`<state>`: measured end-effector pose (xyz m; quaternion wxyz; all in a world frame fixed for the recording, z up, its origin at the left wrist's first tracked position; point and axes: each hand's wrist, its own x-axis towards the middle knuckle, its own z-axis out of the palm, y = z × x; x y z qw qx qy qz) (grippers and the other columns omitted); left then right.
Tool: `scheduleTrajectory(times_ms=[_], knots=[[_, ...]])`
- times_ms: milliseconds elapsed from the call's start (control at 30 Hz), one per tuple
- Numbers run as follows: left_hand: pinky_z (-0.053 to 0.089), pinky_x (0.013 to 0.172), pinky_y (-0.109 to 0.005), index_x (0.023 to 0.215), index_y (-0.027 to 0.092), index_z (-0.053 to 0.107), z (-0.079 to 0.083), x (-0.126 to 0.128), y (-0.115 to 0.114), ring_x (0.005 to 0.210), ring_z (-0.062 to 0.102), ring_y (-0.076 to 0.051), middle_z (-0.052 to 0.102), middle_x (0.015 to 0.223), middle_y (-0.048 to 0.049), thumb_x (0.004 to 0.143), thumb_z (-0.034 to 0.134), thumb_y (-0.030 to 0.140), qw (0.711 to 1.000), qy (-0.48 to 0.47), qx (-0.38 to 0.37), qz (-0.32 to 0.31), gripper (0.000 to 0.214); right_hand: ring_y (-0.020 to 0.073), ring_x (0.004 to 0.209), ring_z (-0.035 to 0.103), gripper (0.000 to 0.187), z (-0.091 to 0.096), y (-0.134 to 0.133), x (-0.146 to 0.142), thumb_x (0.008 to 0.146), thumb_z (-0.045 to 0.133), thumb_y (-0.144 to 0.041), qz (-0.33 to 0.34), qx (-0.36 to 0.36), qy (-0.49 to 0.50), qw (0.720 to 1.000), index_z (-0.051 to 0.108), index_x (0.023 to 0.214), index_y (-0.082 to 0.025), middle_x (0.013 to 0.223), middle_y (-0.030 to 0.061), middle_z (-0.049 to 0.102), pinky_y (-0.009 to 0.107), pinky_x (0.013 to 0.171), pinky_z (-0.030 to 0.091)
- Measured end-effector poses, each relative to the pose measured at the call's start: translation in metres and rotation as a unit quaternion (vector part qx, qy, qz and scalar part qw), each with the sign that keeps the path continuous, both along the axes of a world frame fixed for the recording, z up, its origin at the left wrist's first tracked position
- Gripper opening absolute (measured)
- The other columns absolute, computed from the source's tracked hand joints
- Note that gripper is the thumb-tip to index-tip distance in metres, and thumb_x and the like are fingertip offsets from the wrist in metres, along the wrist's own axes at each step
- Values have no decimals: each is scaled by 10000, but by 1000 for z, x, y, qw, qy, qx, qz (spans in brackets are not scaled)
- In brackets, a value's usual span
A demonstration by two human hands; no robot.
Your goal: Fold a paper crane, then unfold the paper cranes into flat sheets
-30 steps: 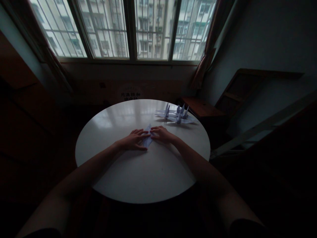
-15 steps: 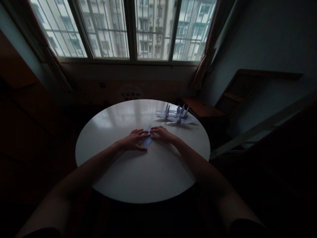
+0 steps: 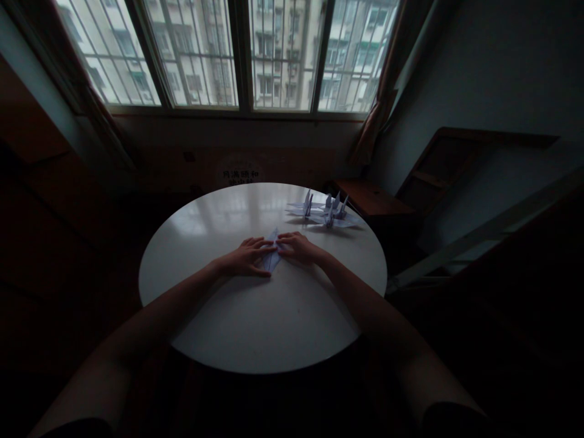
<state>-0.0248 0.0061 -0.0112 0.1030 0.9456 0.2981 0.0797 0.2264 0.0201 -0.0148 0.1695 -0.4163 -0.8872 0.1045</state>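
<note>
A folded piece of pale paper [image 3: 271, 261], shaped like a narrow diamond, lies on the white round table [image 3: 264, 328]. On its left side rests my left hand [image 3: 246, 255], palm down and open. Its fingers reach across the paper, and the thumb is spread toward the paper's near tip. From the right, my right hand [image 3: 297, 248] has its bent fingers closed at the paper's right edge, close to the left fingertips. The fingers cover the middle of the paper.
Several folded paper cranes [image 3: 329, 218] stand at the table's back right. Beyond the table are a barred window [image 3: 283, 61] and curtains [image 3: 376, 128]. A low wooden surface [image 3: 371, 198] is behind the table on the right.
Almost nothing differs. My left thumb has shifted very slightly to the left; the paper and my right hand stay in place.
</note>
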Motion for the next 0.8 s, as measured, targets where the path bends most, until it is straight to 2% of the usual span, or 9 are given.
scheduleTrajectory(times_ms=[67,167,267,367,433,567,800], knots=[[228,1140,-508,1505,313,292,0,1,0,1422,273,-357,367,1532,-80,787,603,658,1000,-5,11,5,855,324,1251,518,424,0,0,0,846,652,-411,-1,3,3,1000,659,1235,-240,1347,114,586,484,1038,400],[296,1115,-467,1512,254,275,-2,3,1,1370,384,-306,452,1471,-113,907,480,568,998,-34,40,24,712,311,1243,531,405,-2,1,1,819,688,-383,9,5,24,1000,679,1203,-254,1321,102,610,479,1043,400],[327,1103,-440,1484,212,338,-5,5,3,1320,452,-280,483,1439,-133,933,447,532,994,-53,78,50,647,274,1193,579,330,-3,2,0,823,681,-380,56,-15,67,996,721,1124,-252,1265,82,653,428,1030,428],[290,1124,-463,1464,236,381,-6,5,5,1369,395,-292,428,1488,-123,913,468,562,994,-19,92,52,646,235,1118,633,278,-3,4,-2,841,654,-389,101,-42,102,989,749,1053,-235,1212,80,684,367,995,461],[258,1134,-485,1485,273,338,-6,3,6,1412,331,-293,381,1524,-103,927,424,578,996,13,75,47,642,232,1108,640,275,-2,4,-3,839,657,-389,108,-48,107,987,753,1041,-229,1195,85,692,359,985,468],[221,1145,-502,1510,295,274,-9,1,7,1443,268,-294,334,1552,-81,929,370,620,996,37,52,57,673,238,1129,629,274,-1,4,-3,837,665,-368,114,-43,100,988,746,1060,-230,1213,94,681,371,989,463],[302,1116,-465,1408,214,459,-6,2,6,1338,433,-287,471,1456,-125,920,367,634,988,16,101,113,650,272,1151,601,320,0,-2,-7,831,687,-333,48,-9,61,997,717,1133,-234,1252,125,643,441,1001,435]])
